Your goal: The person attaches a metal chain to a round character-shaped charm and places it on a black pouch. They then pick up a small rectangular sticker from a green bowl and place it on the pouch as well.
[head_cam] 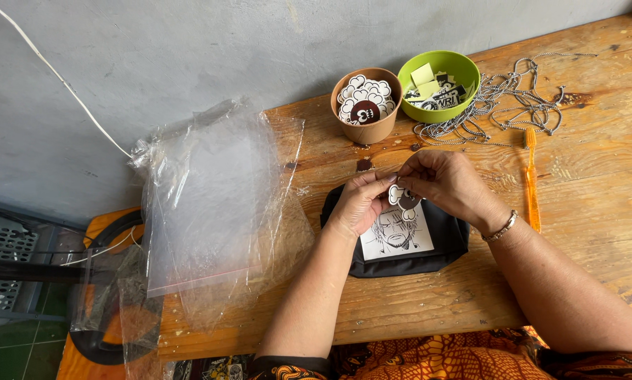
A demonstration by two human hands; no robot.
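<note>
From my remote view, nearest the camera sits patterned orange clothing [435,359], with both forearms reaching up over the wooden bench [597,176].

Left hand [358,204]: grip narrow, fingertips pinched on the left edge of a small die-cut charm [402,198] — white lobes around a dark centre. Right hand [446,181]: grip likewise narrow, thumb and forefinger closed on the charm's upper right edge. A beaded bracelet [502,226] sits at the right wrist. I judge the two-handed pinch steadies so small a piece while its edge is worked.

Location of the charm: lifted slightly above a black pouch [435,246], just over a black-and-white drawn portrait sticker [398,236] lying on it. The charm is roughly round; I cannot tell a clear long axis. Its printed face tilts up toward the camera.

To the left, clear plastic sleeves [210,204] overhang the bench edge, within reach of the left hand.

Further out, an orange toothbrush [531,179] lies lengthwise, pointing away. Beyond it — a brown paper cup [366,127] of similar charms touches a green bowl [439,105] of mixed stickers, with a heap of ball chains [499,105] beside. A white cord [55,74] crosses the grey wall [189,49].
</note>
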